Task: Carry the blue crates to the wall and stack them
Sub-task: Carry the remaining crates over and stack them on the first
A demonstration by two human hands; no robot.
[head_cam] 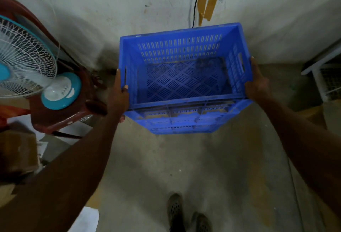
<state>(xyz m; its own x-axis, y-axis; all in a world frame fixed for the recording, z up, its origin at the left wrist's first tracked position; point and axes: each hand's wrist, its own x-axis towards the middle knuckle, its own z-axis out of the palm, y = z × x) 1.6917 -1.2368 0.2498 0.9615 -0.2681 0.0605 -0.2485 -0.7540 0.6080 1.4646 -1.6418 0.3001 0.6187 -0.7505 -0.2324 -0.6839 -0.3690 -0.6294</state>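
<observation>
The left hand grips the left side wall of the blue crate, thumb hooked over the rim and a fingertip showing below the wall; the right hand presses against the opposite wall beside its handle slot, fingers lying along the outside, so that hand seems to squeeze rather than hook. Between the two hands the crate is empty, its slotted floor showing. Whether it hangs in the air or already sits on another crate I cannot tell: ribbed blue walls show below its near rim, but they could be its own side. Beyond the hands, its far rim is close to the wall

The likely trouble is on the right, where a flat palm on smooth plastic may slip and tip the crate. Just outside the left hand stand a brown plastic chair and a table fan; a swing that way could knock the elbow or crate into them. Beyond the crate a black cable hangs down the wall and could get pinched behind the rim
</observation>
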